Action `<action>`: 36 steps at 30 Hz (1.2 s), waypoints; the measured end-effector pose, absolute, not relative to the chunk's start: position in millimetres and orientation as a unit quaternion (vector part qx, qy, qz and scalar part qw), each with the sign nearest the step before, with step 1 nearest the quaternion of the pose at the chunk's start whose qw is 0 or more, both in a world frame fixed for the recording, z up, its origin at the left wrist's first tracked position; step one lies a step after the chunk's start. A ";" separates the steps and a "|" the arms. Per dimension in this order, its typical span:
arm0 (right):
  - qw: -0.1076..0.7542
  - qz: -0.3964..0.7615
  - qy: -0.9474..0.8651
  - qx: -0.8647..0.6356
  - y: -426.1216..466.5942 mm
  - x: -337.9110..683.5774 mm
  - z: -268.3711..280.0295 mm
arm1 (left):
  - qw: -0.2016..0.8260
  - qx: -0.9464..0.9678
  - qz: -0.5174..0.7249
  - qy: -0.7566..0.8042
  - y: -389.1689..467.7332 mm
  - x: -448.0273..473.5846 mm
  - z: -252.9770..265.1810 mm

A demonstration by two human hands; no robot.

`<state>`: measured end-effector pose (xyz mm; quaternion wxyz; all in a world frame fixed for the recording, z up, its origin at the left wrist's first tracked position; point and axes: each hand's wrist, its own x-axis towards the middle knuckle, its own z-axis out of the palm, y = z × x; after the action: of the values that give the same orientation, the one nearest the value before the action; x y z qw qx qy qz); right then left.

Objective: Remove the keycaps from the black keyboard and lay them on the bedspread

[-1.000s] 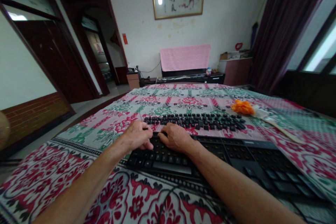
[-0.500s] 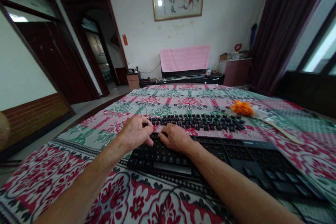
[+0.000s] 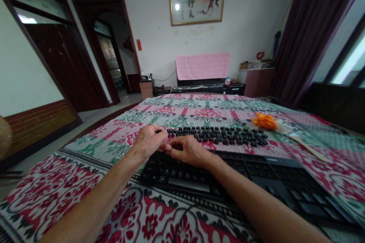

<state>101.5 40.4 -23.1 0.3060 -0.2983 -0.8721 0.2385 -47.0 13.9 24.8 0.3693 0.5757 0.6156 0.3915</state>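
Observation:
My left hand [image 3: 151,138] is closed around a wire keycap puller [image 3: 150,120], whose thin metal wires stick up past the knuckles. Its fingertips meet those of my right hand [image 3: 189,151], which is pinched over the keyboard's upper left part; whatever lies between the fingers is hidden. Beneath both hands is a black keyboard [image 3: 189,186]. Keycaps still sit in its lower left rows and at its right end, while bare key posts show in the upper right sections. Just behind it, loose black keycaps [image 3: 219,136] stand in rows on the patterned tablecloth [image 3: 154,205].
To the right lies a brush [image 3: 309,148] with a pale handle, beside an orange ruffled thing [image 3: 265,120]. A dark cable [image 3: 181,218] runs from the keyboard toward the near edge. Beyond the table, a pink cloth [image 3: 203,66] covers something on a low cabinet.
My right hand has lifted slightly off the keys and its fingers have come up to my left fingertips. The puller's wires now lean further left. The view has tilted slightly.

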 end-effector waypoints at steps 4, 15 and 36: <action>0.311 0.229 -0.861 -0.331 46.2 103.1 -27.5 | 0.372 0.557 0.435 0.602 16.9 -42.9 18.7; 0.333 0.202 -0.774 -0.499 61.0 119.8 -8.6 | 0.288 0.553 0.541 0.564 30.6 -53.9 5.6; 0.161 -0.011 -0.861 -0.482 95.1 102.1 -14.5 | 0.285 0.543 0.562 0.554 41.1 -65.9 0.8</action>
<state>102.1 95.1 -14.5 0.1608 -0.4823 -0.8610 -0.0105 -65.9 41.1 0.8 0.2855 0.5433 0.5543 0.5623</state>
